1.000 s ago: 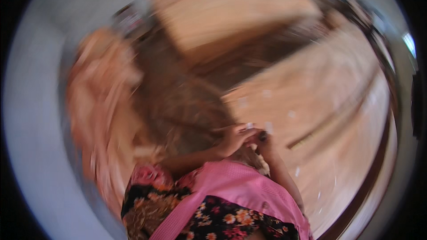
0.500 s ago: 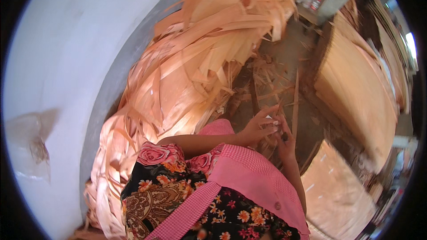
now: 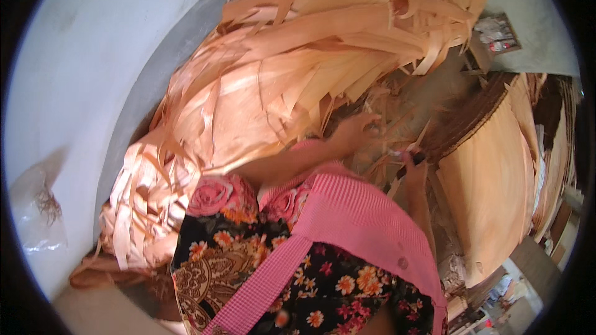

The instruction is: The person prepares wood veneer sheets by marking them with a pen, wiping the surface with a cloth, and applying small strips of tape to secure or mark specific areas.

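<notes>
My left hand is raised over the edge of the big heap of thin wood veneer strips. Motion smears its fingers, which look bent; whether they hold anything does not show. Lower and to the right, my right hand is closed around something small and dark, too blurred to name. A whitish bit shows by its fingertips. Between the two hands there is a gap, with veneer scraps on the floor beyond them.
Stacked veneer sheets stand on the right. A white wall runs along the left, with a clear plastic bag against it. At the far right is a small box of odds and ends. My pink apron fills the near middle.
My hands, close together before, have come apart: the left went up, the right slightly right and down. The view has turned, so the heap and stacked sheets sit differently.
</notes>
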Available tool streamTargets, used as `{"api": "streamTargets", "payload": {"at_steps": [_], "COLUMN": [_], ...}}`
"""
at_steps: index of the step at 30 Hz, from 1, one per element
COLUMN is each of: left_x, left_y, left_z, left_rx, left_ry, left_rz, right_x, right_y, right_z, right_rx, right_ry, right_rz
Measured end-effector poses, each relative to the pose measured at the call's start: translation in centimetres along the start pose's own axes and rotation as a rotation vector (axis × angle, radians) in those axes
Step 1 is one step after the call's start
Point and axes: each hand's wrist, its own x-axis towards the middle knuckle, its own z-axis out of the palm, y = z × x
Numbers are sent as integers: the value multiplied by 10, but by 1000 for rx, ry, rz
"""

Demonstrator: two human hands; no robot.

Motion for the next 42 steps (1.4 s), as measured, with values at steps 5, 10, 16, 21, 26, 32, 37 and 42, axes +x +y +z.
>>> {"api": "streamTargets", "payload": {"at_steps": [5,10,16,21,26,32,37,42], "left_x": [91,134,97,96,150,200,193,199], "left_y": [-107,-200,-191,-45,89,166,168,116], "left_z": [-68,-148,-154,-166,-122,-96,-104,-87], "left_rx": [537,1393,1463,877,591,101,-413,333], "left_ry": [222,493,533,634,795,395,277,44], "left_rz": [-189,-267,-330,-210,374,341,406,213], "right_x": [76,101,184,216,188,181,182,196], "right_y": [-3,-56,-51,-93,-157,-204,-246,-278], "right_z": [-33,-46,-70,-66,-6,40,2,-182], "right_rx": [99,-808,-17,-36,-119,365,299,696], "right_ry": [-112,-231,-435,-652,-775,-677,-430,22], "right_rz": [-263,-567,-205,-176,-421,-477,-440,-647]}}
